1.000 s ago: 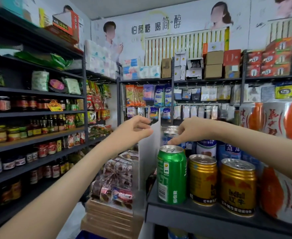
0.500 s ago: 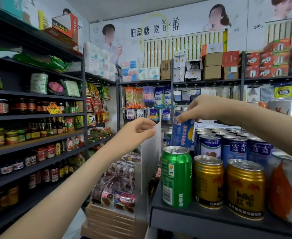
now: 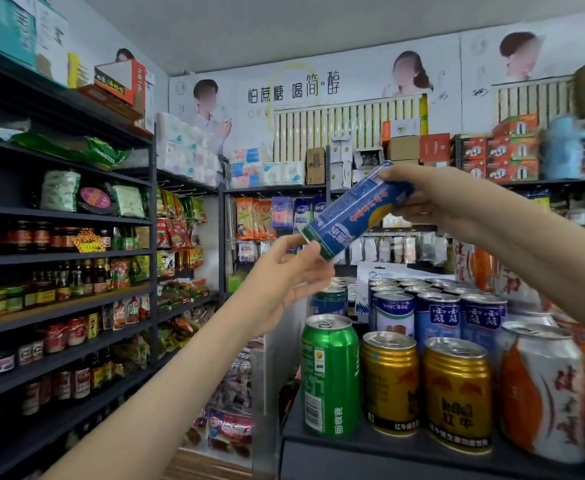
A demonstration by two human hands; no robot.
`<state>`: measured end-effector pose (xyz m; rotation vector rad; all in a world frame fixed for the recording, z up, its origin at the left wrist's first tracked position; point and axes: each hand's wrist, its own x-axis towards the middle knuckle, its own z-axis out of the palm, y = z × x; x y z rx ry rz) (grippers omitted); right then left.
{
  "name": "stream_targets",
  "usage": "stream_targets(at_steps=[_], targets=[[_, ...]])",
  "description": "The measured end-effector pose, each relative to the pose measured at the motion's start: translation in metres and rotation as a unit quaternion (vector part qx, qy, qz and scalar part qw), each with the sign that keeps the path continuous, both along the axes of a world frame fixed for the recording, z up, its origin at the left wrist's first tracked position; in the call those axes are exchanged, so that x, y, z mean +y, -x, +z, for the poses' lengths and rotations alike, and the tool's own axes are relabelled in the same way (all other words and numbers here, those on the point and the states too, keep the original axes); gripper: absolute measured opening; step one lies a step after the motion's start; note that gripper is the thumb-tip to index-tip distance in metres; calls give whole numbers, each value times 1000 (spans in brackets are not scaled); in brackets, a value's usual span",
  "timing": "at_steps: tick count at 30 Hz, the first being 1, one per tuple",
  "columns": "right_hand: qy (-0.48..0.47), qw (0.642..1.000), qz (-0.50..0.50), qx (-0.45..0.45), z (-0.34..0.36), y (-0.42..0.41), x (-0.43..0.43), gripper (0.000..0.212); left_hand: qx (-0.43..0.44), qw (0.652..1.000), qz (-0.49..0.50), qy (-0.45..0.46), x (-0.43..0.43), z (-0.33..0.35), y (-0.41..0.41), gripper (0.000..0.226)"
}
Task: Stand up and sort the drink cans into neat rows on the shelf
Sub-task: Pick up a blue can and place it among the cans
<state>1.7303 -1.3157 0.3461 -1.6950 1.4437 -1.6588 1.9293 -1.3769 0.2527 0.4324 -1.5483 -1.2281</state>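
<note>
Head view: racks of jars [image 3: 42, 237] fill the far left.
Left hand [image 3: 284, 275]: grip loose, fingers touching lower end of blue can [image 3: 353, 216]; cannot tell whether it holds.
Blue can: tilted in the air above the shelf [image 3: 388, 448], between both hands.
Right hand [image 3: 429, 199]: grip clamped round its upper end.
Shelf front row: green can [image 3: 329, 375], two gold cans [image 3: 389, 382], white can [image 3: 540, 393], all upright.

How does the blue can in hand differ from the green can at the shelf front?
The blue can tilts aloft; the green can stands upright on the shelf. The right hand grips the blue can, left hand at its lower end; the green can is untouched. Both are drink cans.
</note>
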Motion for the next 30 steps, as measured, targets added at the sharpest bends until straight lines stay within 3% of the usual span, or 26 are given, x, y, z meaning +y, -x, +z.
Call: stream_targets(at_steps=[3,9,12,16,19,21,25,30], targets=[[-32,996,58,-63,-11,-1,0,27,119,992,-35,-24,6,7,4,41],[-109,988,111,9,-27,2,-6,33,145,988,60,-17,3,21,1,37],[-132,982,89,101,-32,3,-8,37,103,988,112,7,-3,34,-10,40],[-116,988,61,85,-40,4,-13,45,40,982,179,53,-10,41,-9,43],[-130,980,33,145,-52,1,-18,50,-13,974,213,80,-16,43,-8,40],[-119,975,9,186,-57,1,-22,53,-51,973,207,87,-17,43,-10,41],[-78,983,-26,161,-59,0,-26,53,-131,970,172,114,-16,43,-12,35],[-70,971,-40,223,-67,2,-28,47,-156,965,164,130,-12,56,-16,31]])
